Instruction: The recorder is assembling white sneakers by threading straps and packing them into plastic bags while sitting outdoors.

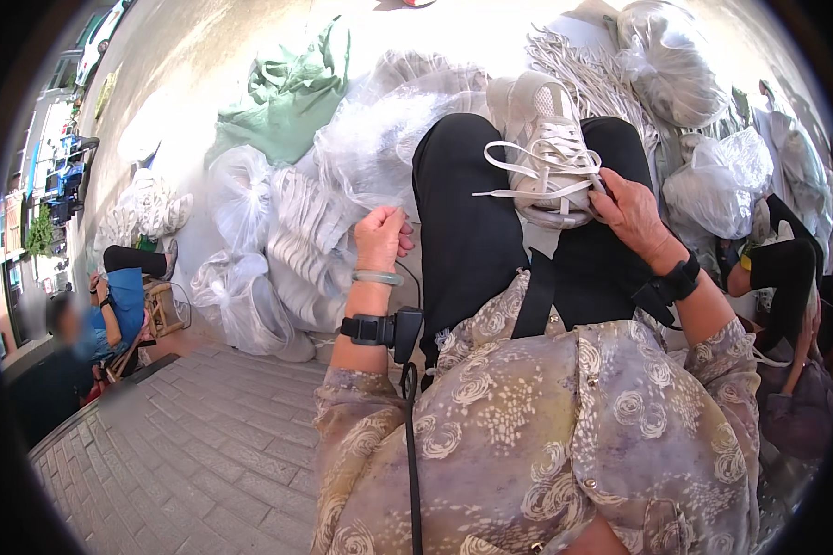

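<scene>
Your right hand [627, 213] pinches the shoe [544, 153] solo, left hand [379, 238] balled up, so a loose grip could drop it.

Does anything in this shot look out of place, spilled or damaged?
Nothing looks spilled or clearly damaged. The only untidy detail is on the beige shoe in the right hand: a loop and a loose end of white lace stray past its left side.
</scene>
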A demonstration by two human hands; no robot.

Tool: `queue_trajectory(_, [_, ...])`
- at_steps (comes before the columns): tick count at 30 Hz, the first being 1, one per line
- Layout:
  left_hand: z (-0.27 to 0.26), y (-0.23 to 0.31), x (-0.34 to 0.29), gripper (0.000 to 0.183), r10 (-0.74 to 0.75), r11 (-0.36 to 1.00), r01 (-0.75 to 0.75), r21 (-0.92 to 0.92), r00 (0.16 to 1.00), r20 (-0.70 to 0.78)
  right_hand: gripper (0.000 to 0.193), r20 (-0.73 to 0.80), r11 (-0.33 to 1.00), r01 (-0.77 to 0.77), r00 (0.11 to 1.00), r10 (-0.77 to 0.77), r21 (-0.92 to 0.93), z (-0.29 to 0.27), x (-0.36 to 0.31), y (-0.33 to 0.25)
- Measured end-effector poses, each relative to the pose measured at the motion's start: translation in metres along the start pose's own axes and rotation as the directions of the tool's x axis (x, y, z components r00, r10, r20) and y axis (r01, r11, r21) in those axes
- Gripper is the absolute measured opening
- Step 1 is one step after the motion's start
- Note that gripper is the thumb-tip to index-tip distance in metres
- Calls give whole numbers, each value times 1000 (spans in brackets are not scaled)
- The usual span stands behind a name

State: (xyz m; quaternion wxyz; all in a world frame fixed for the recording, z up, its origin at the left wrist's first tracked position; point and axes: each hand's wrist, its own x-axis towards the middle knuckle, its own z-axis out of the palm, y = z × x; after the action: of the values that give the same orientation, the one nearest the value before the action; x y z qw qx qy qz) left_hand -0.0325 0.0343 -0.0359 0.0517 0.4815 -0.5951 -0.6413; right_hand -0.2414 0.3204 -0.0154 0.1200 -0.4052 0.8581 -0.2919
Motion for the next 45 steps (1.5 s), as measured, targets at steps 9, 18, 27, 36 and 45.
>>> queue_trajectory(9, [22,15,3,13,177,984,-179,27,983,46,13,-4,993,20,1000,-21,-121,6,9,-5])
queue_trajectory(18, [65,25,4,11,344,920,-366,143,926,155,24,106,696,-355,921,374,624,-42,-14,24])
queue_trajectory(27, [107,22,8,20,522,710,-616,341,785,333,22,92,772,-382,915,393,508,-44,-14,11])
queue_trajectory(36, [109,23,-6,53,454,825,-521,220,842,290,19,34,977,82,996,-77,-196,-5,26,-22])
queue_trajectory(45, [110,27,-7,55,480,647,-628,432,776,409,39,82,993,19,997,-10,-114,0,26,-6])
